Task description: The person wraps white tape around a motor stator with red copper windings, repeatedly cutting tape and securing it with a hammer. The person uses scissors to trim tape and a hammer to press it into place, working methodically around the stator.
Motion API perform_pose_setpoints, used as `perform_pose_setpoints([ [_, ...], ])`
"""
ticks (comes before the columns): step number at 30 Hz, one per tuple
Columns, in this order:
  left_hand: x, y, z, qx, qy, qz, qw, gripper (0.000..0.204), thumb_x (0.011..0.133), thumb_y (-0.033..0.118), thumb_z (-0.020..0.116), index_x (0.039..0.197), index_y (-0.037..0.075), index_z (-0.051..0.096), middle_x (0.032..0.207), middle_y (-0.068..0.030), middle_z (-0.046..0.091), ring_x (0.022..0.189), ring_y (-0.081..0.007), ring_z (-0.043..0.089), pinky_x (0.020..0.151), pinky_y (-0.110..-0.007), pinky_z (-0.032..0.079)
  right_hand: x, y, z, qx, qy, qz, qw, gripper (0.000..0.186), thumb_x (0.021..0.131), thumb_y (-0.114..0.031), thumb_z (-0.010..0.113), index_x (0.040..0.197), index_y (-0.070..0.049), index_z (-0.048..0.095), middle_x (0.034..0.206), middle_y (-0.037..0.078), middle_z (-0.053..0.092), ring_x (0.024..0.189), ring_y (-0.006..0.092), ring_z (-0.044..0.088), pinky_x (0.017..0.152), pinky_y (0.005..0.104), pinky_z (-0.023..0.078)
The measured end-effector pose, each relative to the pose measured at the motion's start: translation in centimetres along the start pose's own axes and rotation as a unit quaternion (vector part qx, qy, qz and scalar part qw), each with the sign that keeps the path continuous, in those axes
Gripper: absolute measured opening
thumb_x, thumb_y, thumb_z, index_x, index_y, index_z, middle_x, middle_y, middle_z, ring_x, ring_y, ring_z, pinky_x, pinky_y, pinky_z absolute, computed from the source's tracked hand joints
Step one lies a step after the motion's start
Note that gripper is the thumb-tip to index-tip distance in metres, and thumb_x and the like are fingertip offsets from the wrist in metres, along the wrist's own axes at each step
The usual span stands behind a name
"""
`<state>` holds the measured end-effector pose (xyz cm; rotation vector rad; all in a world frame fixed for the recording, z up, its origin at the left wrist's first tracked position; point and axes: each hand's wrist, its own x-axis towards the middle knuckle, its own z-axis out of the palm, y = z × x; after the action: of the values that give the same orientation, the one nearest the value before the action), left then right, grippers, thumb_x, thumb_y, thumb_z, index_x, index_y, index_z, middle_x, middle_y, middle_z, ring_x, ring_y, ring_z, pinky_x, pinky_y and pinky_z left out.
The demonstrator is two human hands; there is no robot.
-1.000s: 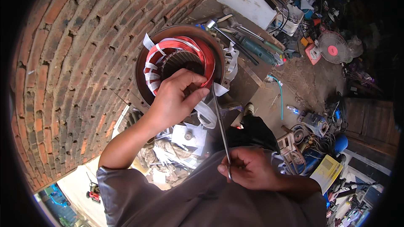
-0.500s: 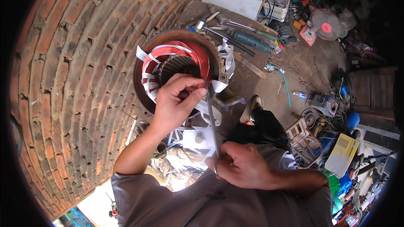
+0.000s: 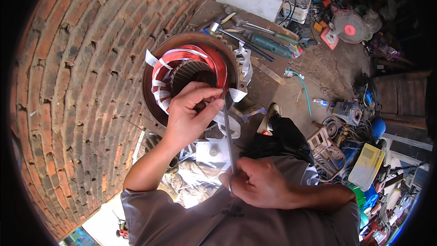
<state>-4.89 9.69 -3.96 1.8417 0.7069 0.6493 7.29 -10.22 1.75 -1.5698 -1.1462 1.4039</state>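
Observation:
A motor stator with a rusty round housing [image 3: 149, 89] stands in front of me. Its ring of red wire winding [image 3: 189, 53] is bound on the left side with white tape [image 3: 159, 83]. My left hand [image 3: 189, 109] reaches over the winding's near edge, thumb and forefinger closed together. What they pinch is too small to tell. My right hand [image 3: 257, 182], close to my body, grips the lower end of a long thin metal bar [image 3: 229, 139]. The bar slants up to the left fingertips at the winding, where its far tip is partly hidden. A white tape flap [image 3: 237, 94] sticks out beside them.
A brick wall [image 3: 86, 95] rises on the left. Beyond the stator lie a green power tool [image 3: 269, 45], a socket wrench [image 3: 214, 26] and a wooden strip [image 3: 269, 71]. To the right are a pink fan [image 3: 349, 29], a wooden stool [image 3: 325, 148] and a yellow case [image 3: 368, 166].
The view has shifted slightly. Both hands keep nearly the same places, with the metal bar still running from the right hand to the winding.

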Motion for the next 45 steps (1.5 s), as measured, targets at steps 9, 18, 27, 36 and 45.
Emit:
perform_pose_setpoints([
  [9, 0.4, 0.0, 0.2, 0.072, 0.017, 0.094, 0.993, 0.017, 0.091, 0.003, 0.076, 0.108, 0.000, 0.077, 0.099, -0.0110, 0.068, 0.082, -0.0194, 0.069, 0.068, -0.028, 0.054, 1.0, -2.7, -0.5, 0.215, -0.087, 0.164, 0.959, 0.026, 0.104, -0.023, 0.067, 0.094, 0.001, 0.066, 0.072, 0.006, 0.072, 0.063, 0.0116, 0.072, 0.053, 0.0256, 0.054],
  [18, 0.5, 0.8, 0.3, 0.100, 0.014, 0.074, 0.992, 0.014, 0.093, 0.005, 0.074, 0.106, 0.001, 0.076, 0.097, -0.0116, 0.068, 0.082, -0.0254, 0.070, 0.069, -0.033, 0.055, 1.4, -2.6, 0.0, 0.248, -0.085, 0.163, 0.951, 0.028, 0.103, -0.025, 0.069, 0.092, 0.000, 0.065, 0.070, 0.006, 0.071, 0.057, 0.0095, 0.067, 0.049, 0.0247, 0.051],
  [27, 0.3, 1.8, 0.3, 0.122, 0.000, 0.031, 0.992, 0.016, 0.095, 0.005, 0.074, 0.109, -0.002, 0.075, 0.101, -0.0126, 0.067, 0.088, -0.0217, 0.067, 0.080, -0.029, 0.053, 1.4, -1.3, 0.4, 0.173, -0.036, 0.131, 0.976, 0.030, 0.099, -0.021, 0.073, 0.087, 0.005, 0.064, 0.063, 0.009, 0.068, 0.054, 0.0107, 0.065, 0.048, 0.0315, 0.048],
  [36, 0.3, 1.5, 0.4, 0.158, 0.013, 0.068, 0.985, 0.024, 0.094, 0.009, 0.074, 0.117, 0.002, 0.076, 0.101, -0.0119, 0.069, 0.080, -0.0256, 0.070, 0.069, -0.034, 0.057, 1.5, -0.1, 0.1, 0.085, 0.015, 0.030, 0.996, 0.031, 0.100, -0.023, 0.073, 0.081, 0.000, 0.063, 0.061, 0.005, 0.068, 0.052, 0.0073, 0.064, 0.045, 0.0262, 0.048],
  [45, 0.2, 1.2, 0.6, 0.155, 0.019, 0.075, 0.985, 0.024, 0.093, 0.009, 0.076, 0.115, 0.001, 0.077, 0.102, -0.0129, 0.070, 0.084, -0.0251, 0.071, 0.070, -0.032, 0.057, 1.7, 1.0, -0.8, 0.033, 0.042, -0.003, 0.999, 0.026, 0.098, -0.014, 0.074, 0.079, 0.000, 0.063, 0.056, 0.004, 0.063, 0.052, 0.0039, 0.059, 0.046, 0.0271, 0.044],
])
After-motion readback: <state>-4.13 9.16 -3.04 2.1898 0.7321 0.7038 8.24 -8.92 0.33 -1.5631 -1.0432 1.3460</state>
